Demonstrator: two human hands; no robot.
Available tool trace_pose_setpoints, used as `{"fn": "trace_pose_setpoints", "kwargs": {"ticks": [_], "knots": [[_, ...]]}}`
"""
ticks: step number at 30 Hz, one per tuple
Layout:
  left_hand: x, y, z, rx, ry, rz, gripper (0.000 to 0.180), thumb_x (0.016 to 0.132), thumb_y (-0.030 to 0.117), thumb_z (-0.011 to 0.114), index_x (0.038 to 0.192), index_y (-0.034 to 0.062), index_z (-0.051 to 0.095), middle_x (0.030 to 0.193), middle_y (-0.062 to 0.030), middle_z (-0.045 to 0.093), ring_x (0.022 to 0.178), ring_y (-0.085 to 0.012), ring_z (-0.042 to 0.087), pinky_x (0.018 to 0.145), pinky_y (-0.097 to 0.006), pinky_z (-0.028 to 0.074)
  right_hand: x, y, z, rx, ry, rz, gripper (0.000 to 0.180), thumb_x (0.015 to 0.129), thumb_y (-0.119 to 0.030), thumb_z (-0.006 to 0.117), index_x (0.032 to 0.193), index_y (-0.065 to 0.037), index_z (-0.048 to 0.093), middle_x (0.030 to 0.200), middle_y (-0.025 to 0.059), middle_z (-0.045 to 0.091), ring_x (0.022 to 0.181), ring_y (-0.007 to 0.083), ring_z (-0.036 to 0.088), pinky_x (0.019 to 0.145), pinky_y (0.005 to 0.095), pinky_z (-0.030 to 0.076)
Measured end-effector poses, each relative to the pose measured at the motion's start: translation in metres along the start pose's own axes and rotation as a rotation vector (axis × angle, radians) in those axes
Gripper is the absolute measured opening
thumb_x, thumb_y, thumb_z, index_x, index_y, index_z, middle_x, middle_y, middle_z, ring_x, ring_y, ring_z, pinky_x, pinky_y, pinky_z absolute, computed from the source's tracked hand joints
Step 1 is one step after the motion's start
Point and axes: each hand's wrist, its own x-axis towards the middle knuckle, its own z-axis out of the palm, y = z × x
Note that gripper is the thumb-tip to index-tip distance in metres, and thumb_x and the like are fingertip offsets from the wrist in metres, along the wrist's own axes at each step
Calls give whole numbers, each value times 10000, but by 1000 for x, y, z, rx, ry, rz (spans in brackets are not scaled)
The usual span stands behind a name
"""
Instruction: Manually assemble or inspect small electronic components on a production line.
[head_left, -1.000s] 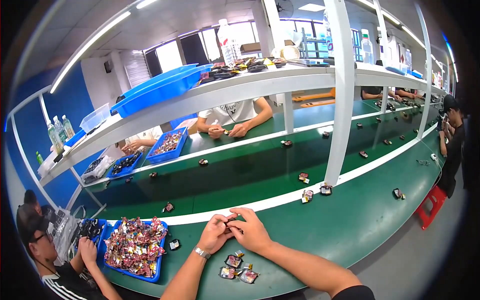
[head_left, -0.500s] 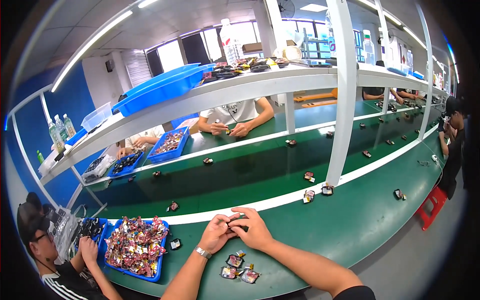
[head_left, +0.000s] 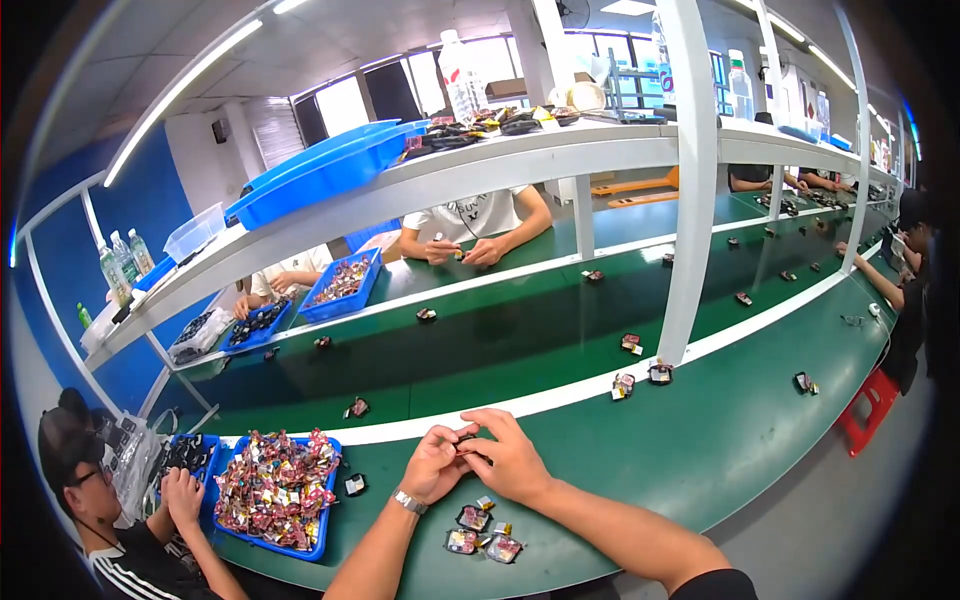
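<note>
Over the near green bench, my left hand (head_left: 433, 468) and my right hand (head_left: 510, 464) meet with fingers closed on a small dark part (head_left: 463, 443). The fingers cover most of it, so its exact kind is hidden. Just below my wrists, a cluster of small black-cased circuit assemblies (head_left: 474, 518) with reddish boards and silver-yellow tabs lies on the bench. To the left of my left forearm is a single black casing (head_left: 355, 485). A blue tray (head_left: 322, 540) heaped with reddish circuit boards (head_left: 275, 490) stands farther left.
Beyond a white rail (head_left: 390, 432), a dark green conveyor belt (head_left: 480, 355) carries scattered assemblies. A white post (head_left: 690, 200) rises at right, and a shelf (head_left: 600, 155) crosses above. A co-worker (head_left: 90, 490) sits close at left by a blue tray of black parts (head_left: 185, 458).
The assemblies on the belt have shifted slightly right. A person at far right has stretched an arm toward the belt. My hands stay together on the small dark part, with little finger movement.
</note>
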Motion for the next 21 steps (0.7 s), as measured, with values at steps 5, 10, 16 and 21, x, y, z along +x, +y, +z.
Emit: {"fn": "trace_pose_setpoints", "kwargs": {"ticks": [5,10,16,21], "knots": [[0,0,-1,-9,9,-9,122,949,119,594,1055,110,534,1365,-141,530,1177,-278,564,997,-508,462,-1,2,1,-1,-6,17,179,717,-33,718,896,-42,706,1234,112,584,1168,308,520,970,401,461],[0,-1,8,11,23,-19,136,955,121,584,1077,103,526,1409,-155,483,1171,-290,565,1004,-505,458,-5,8,5,74,-40,145,188,747,-52,726,932,-84,726,1277,93,572,1218,311,485,994,409,442],[1,-4,8,70,113,14,149,974,119,547,1116,100,509,1420,-152,467,1178,-272,551,987,-474,476,-2,13,-1,74,-123,98,213,772,-46,696,984,-69,701,1336,113,528,1277,329,430,1045,423,398],[0,-2,9,57,151,-1,148,978,108,529,1125,99,509,1393,-148,489,1168,-258,551,986,-476,479,-3,13,0,17,-89,38,201,782,-48,699,982,-67,680,1283,108,556,1200,311,501,990,397,447]]}}
